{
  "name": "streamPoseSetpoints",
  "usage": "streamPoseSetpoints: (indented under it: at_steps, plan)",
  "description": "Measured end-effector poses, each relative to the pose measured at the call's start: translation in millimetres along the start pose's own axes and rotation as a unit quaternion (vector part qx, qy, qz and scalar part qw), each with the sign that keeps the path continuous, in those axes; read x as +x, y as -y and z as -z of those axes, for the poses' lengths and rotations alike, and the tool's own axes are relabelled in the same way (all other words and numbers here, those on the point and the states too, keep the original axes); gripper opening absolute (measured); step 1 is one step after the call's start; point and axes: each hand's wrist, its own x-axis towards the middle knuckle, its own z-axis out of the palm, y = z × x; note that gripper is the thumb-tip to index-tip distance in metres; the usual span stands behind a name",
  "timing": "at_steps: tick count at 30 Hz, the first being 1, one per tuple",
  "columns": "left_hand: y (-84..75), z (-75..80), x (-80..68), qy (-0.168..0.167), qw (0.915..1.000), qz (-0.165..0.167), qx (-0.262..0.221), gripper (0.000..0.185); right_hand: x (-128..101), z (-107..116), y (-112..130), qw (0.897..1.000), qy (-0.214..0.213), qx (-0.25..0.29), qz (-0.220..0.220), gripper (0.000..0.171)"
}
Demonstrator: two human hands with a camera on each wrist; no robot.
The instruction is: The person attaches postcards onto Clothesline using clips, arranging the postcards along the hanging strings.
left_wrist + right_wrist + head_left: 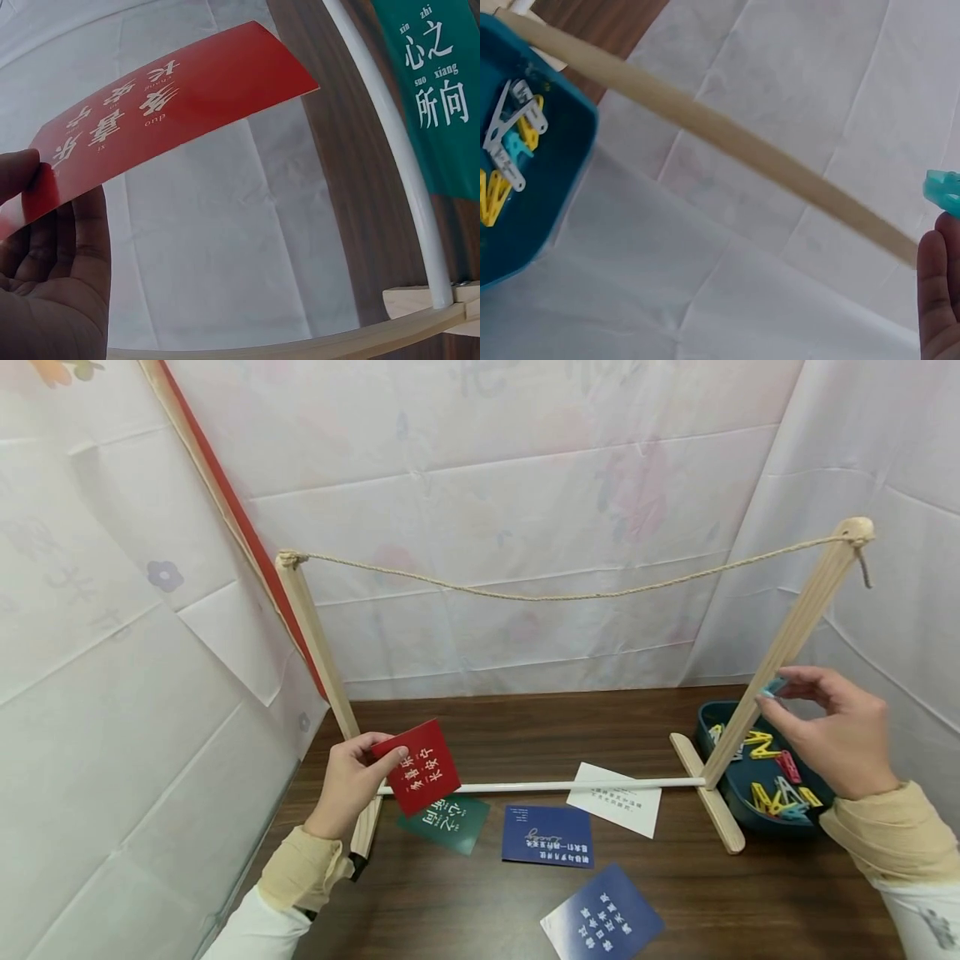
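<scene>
My left hand (356,777) pinches a red card (424,768) with pale printed characters, thumb on its face and fingers behind. In the left wrist view the red card (202,97) extends up and right from the fingers. A light-blue clothespin (772,687) is pinched between thumb and fingers of my right hand (840,727), beside the right wooden post (797,618). The right wrist view catches only the tip of the clothespin (941,190) at its edge. Between the two posts a twine line (525,597) sags, with nothing hanging on it.
On the brown table (420,910) lie a green card (457,827), two blue cards, one (547,835) behind the other (611,914), and a white card (637,814) under the white rod (525,787). A teal basin (813,822) of colored clothespins stands at right.
</scene>
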Motion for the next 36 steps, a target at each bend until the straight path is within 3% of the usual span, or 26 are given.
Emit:
streamPoseSetpoints:
  at_steps: [14, 25, 28, 31, 36]
  plan:
    - [-13.2, 11.4, 10.2, 0.005, 0.9989, -0.033, 0.034, 0.021, 9.3, -17.3, 29.6, 0.996, 0.029, 0.044, 0.067, 0.051]
    - [-21.7, 18.0, 15.1, -0.006, 0.9973, -0.057, 0.046, 0.022, 12.0, -39.7, 47.6, 0.986, 0.063, 0.105, 0.113, 0.031]
    - [-24.5, 19.1, 16.7, -0.004, 0.9970, -0.064, 0.044, 0.023, 12.5, -47.3, 53.4, 0.985, 0.063, 0.105, 0.119, 0.037]
    - [-27.3, 19.6, 17.5, -0.006, 0.9971, -0.064, 0.041, 0.023, 12.1, -54.5, 57.8, 0.984, 0.057, 0.111, 0.128, 0.057]
    - [-31.3, 21.8, 16.5, -0.012, 0.9968, -0.061, 0.050, 0.025, 10.5, -59.9, 62.9, 0.981, 0.081, 0.112, 0.134, 0.057]
